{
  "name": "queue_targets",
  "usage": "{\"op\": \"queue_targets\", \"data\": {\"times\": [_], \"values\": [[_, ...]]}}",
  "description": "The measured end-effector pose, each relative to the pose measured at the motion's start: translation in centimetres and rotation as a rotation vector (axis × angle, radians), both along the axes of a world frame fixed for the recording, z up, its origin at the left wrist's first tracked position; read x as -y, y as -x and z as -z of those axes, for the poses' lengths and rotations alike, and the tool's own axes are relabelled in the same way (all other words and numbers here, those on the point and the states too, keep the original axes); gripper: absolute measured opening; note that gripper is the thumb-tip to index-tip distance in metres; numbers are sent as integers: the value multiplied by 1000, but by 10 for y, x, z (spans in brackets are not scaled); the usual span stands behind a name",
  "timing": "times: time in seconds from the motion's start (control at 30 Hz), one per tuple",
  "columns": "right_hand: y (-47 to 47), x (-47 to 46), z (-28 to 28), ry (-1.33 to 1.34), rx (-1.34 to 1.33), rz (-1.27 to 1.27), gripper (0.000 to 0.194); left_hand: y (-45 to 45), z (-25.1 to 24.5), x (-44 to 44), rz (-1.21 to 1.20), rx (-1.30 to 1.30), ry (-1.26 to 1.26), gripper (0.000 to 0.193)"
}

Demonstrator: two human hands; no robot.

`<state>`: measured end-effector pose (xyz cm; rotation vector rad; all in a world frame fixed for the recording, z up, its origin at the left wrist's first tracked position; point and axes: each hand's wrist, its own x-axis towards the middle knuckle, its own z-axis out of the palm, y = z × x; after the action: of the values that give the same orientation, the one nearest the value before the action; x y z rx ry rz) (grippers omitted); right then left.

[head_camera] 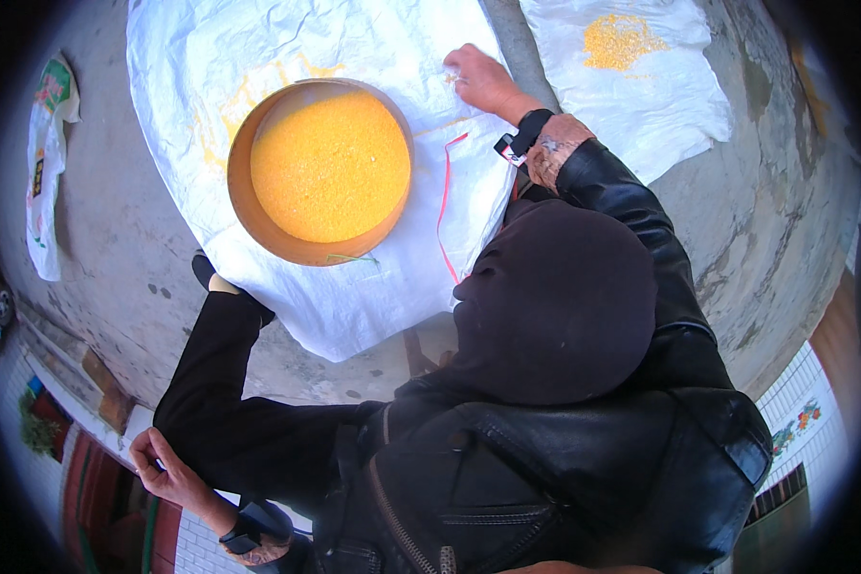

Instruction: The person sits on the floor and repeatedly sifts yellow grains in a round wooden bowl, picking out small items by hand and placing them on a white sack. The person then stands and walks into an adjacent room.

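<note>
My right hand (479, 80) is over the upper right of a white woven plastic sheet (373, 301), its fingers bent downward. A few pale crumbs show at its fingertips; whether it grips any is unclear. Left of it on the sheet sits a round, shallow sieve-like container (280, 247) with a tan rim. Yellow corn grits (333, 168) fill much of it, and its bottom is hidden. My left hand (172, 475) hangs beside my bent knee, fingers loosely curled, with nothing visible in it. Both wrists wear black straps.
A red ribbon (445, 194) and a green stem (351, 258) lie near the container. Another white sheet (660, 122) at upper right bears a yellow grit pile (620, 43). A folded printed sack (46, 172) is on the concrete floor (129, 237) at left. My dark-clad knee (560, 301) blocks part of the view.
</note>
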<state>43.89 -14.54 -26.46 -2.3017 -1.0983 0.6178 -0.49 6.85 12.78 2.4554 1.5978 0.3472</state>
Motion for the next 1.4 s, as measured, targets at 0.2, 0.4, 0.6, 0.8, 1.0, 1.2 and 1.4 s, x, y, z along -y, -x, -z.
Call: {"op": "queue_targets", "data": {"times": [0.2,0.4,0.6,0.8,1.0,1.2,1.4], "values": [[4,3,5,214,31,110,41,1,-1,0,-8,12,13,9],[13,-15,13,119,2,105,23,1,-1,1,-12,13,25,9],[13,-7,18,79,55,61,13,-1,-1,1,-11,-29,2,10],[16,-10,31,72,108,51,11,-2,1,0,-12,4,12,11],[-44,43,-10,-191,3,432,10,0,0,1,-2,4,11,11],[-63,79,-46,17,534,377,32,0,0,2,-35,20,26,11],[8,13,-6,11,225,-104,32,-2,0,2,-3,40,26,11]]}}
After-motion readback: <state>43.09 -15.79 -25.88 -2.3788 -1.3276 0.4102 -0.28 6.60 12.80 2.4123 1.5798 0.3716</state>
